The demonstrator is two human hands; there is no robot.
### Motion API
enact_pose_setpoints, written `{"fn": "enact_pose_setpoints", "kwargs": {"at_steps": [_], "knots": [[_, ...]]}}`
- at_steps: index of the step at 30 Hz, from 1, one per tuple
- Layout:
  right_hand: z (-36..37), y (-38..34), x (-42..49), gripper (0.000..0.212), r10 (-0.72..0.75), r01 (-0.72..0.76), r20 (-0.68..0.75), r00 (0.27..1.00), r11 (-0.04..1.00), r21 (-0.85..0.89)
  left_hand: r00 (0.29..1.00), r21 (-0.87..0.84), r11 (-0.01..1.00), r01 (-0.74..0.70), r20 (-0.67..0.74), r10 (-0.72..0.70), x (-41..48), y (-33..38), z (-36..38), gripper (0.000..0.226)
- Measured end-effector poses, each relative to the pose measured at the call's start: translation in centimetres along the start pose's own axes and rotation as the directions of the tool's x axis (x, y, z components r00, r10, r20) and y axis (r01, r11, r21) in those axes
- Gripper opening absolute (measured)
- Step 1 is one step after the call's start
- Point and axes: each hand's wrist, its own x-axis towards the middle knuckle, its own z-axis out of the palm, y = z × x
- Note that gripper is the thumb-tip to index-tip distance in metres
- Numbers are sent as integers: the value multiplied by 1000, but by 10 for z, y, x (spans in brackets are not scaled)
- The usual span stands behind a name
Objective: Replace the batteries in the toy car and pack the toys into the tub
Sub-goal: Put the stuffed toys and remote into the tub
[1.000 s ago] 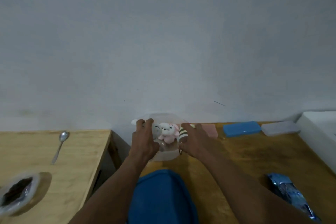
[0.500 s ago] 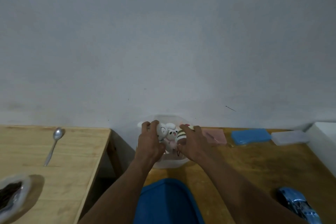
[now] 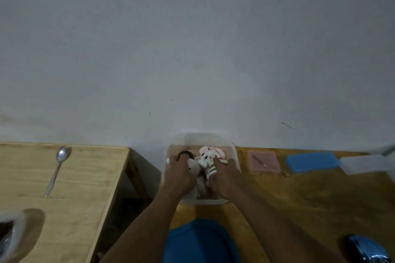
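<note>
Together, left hand [image 3: 179, 175] and right hand [image 3: 224, 178] grip plush toys [image 3: 207, 157] inside the clear tub [image 3: 234, 151]. Rightward on the tabletop [image 3: 320, 198] lie a pink case [image 3: 264, 161], blue case [image 3: 312, 161] and toy car [image 3: 370, 251].

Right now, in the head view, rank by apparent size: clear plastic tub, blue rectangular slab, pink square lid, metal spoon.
1. clear plastic tub
2. blue rectangular slab
3. pink square lid
4. metal spoon, long but thin, so smallest in area

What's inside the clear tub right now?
Soft toys, a pink-and-white one clearest, gripped by the left hand and right hand inside the tub. The hands cover the toys underneath and much of the tub floor.
</note>
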Motion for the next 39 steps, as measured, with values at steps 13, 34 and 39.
{"fn": "enact_pose_setpoints", "kwargs": {"at_steps": [13,34,39], "knots": [[14,6,22,85,-82,89,44,996,980,-178,996,189,978,-88,48,80,19,-7,1,75],[-6,9,-58,47,-185,137,-264,947,973,-187,949,359,894,-267,-64,309,-61,-14,-18,50],[4,18,-96,32,-200,143,-349,916,973,-183,937,366,888,-279,-96,335,-100,-26,-17,43]]}}
